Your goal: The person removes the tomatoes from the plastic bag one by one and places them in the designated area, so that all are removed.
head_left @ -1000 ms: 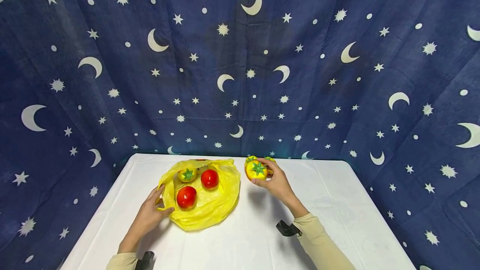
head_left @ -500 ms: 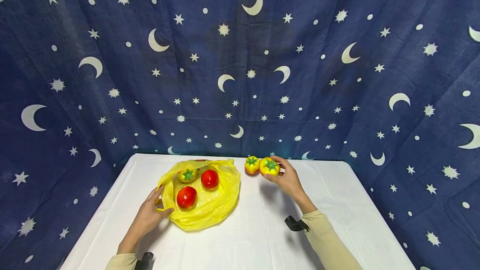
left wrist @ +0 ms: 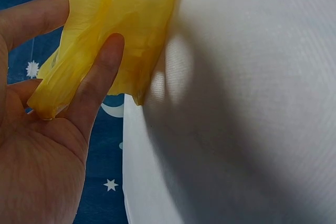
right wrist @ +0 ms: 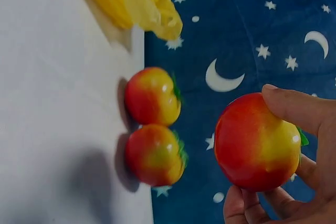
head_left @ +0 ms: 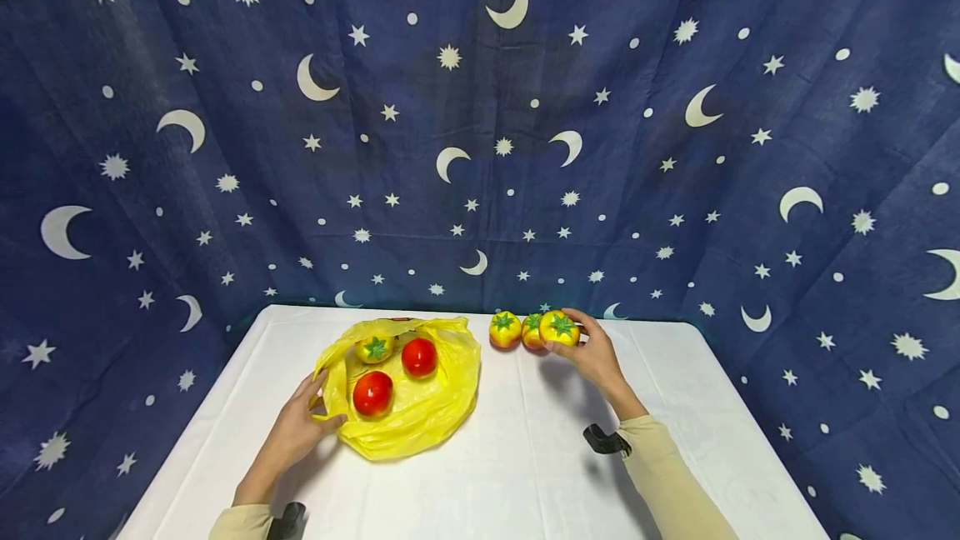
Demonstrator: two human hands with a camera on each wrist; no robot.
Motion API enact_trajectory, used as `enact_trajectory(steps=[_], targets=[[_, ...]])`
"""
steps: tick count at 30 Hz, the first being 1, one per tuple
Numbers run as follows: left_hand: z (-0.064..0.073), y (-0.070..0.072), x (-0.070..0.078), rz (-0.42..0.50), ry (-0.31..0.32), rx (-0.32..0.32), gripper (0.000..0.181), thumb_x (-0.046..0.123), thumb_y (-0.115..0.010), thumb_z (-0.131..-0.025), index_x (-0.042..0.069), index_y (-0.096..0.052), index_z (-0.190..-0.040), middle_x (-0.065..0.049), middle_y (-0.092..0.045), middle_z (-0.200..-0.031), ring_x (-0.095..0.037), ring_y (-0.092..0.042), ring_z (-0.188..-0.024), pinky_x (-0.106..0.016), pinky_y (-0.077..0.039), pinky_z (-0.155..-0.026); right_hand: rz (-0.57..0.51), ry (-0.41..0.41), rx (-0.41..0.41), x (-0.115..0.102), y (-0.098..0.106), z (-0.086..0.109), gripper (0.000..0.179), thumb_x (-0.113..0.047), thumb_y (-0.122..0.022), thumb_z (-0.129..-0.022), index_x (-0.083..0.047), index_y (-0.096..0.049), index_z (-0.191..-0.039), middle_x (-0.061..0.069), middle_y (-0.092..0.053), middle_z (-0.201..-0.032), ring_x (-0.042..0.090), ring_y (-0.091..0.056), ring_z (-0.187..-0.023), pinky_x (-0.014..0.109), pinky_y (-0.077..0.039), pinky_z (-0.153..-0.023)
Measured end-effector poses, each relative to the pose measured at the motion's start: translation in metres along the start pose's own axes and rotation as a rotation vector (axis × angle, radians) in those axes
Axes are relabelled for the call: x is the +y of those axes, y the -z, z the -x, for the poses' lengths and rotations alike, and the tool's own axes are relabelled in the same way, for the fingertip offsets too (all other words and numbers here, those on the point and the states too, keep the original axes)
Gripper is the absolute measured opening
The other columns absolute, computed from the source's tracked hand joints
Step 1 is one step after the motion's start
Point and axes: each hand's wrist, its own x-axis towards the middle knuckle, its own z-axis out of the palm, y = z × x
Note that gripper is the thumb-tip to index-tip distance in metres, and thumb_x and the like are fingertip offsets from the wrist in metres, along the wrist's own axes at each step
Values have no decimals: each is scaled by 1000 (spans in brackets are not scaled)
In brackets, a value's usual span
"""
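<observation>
My right hand [head_left: 596, 355] holds a tomato [head_left: 559, 328] between thumb and fingers, its yellow top with a green star-shaped calyx facing up. In the right wrist view the side of this tomato [right wrist: 257, 142] runs from red to yellow, and it is raised off the table. Close beside it, two similar tomatoes, one [head_left: 505, 330] and another [head_left: 532, 332] partly covered, sit on the table. My left hand [head_left: 300, 423] grips the left edge of a yellow plastic bag [head_left: 442, 419], thumb outside. Inside lie two red rounded fruits, one [head_left: 372, 394] nearer, and a yellow-topped tomato [head_left: 374, 349].
A white cloth covers the table [head_left: 480, 490]. Behind it hangs a dark blue curtain [head_left: 480, 107] with moons and stars, right at the table's far edge. Dark wrist cameras, such as the right one [head_left: 606, 440], jut out from the sleeves.
My right hand has moved to the right with the tomato, past the two tomatoes on the table, which now show more. The left hand and the bag have stayed nearly still.
</observation>
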Motion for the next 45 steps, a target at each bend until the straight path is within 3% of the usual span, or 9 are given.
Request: enact_trajectory(steps=[13,24,37,45], targets=[[0,-2,-3,11,-3,4,95,26,-77,-82,-2,-23,-154,-27,-18,-160,-48,-44,-133,-61,-34,-112,6,-138,16,29,14,-15,75,-23,-84,-76,-15,-49,-142,16,-51,-141,35,-50,-125,45,-45,-102],[0,-2,-5,-3,-9,16,94,24,-78,-81,-3,-24,-153,-27,-20,-159,-48,-46,-132,-61,-35,-112,53,-153,16,44,11,-24,76,-20,-82,-77,-13,-47,-144,19,-48,-143,36,-49,-120,50,-41,-106],[2,-4,-10,18,-59,40,93,20,-78,-81,-4,-25,-153,-24,-22,-160,-46,-51,-129,-60,-37,-111,72,-186,24,55,11,-38,75,-18,-81,-78,-13,-46,-144,22,-49,-142,40,-47,-129,54,-39,-112],[0,-2,-6,17,-48,48,92,19,-78,-81,-4,-25,-153,-24,-22,-160,-46,-48,-131,-59,-36,-112,76,-201,0,60,7,-46,75,-18,-79,-80,-12,-44,-146,19,-45,-148,37,-44,-134,53,-32,-118]])
